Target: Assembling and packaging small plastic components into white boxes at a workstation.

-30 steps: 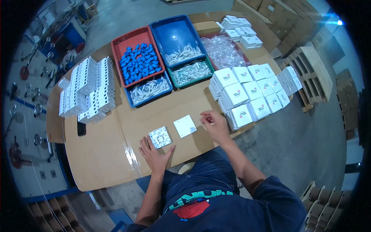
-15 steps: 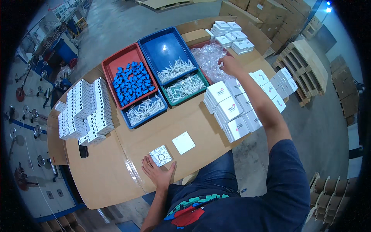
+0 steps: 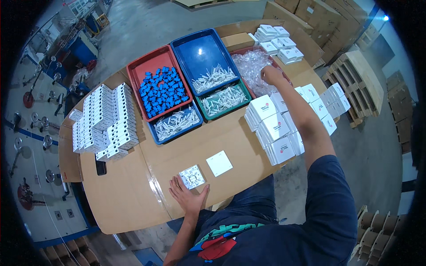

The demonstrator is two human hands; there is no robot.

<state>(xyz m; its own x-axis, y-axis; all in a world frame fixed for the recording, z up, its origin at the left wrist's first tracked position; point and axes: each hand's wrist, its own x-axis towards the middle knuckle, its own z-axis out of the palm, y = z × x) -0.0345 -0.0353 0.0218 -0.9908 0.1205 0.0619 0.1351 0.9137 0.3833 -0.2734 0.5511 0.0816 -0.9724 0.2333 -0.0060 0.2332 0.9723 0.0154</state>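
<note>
On the cardboard-covered table, my left hand (image 3: 191,200) lies with thumb and fingers spread, fingertips at the near edge of a white square plastic housing (image 3: 192,177). The housing's inner face, with moulded parts, is up. Right of it, apart, lies a flat white square plate (image 3: 219,163). My right arm reaches far over the table. My right hand (image 3: 272,75) is closed at the right side of a heap of clear plastic bags (image 3: 253,66) in a red tray (image 3: 284,74). Its fingertips are bent away, and what they hold is hidden.
Trays hold blue plastic parts (image 3: 162,91) and small white pieces (image 3: 215,79), (image 3: 223,97), (image 3: 177,123). White housings (image 3: 104,119) are stacked at left, beside a black phone (image 3: 101,166). Printed white boxes (image 3: 274,128) stand under my right forearm; more white packs (image 3: 279,42) sit at the far right.
The whole view has shifted slightly, moving the table rightward in the picture. My right hand stays at the bags, its fingers now curled further down. My left hand keeps its place by the housing.
</note>
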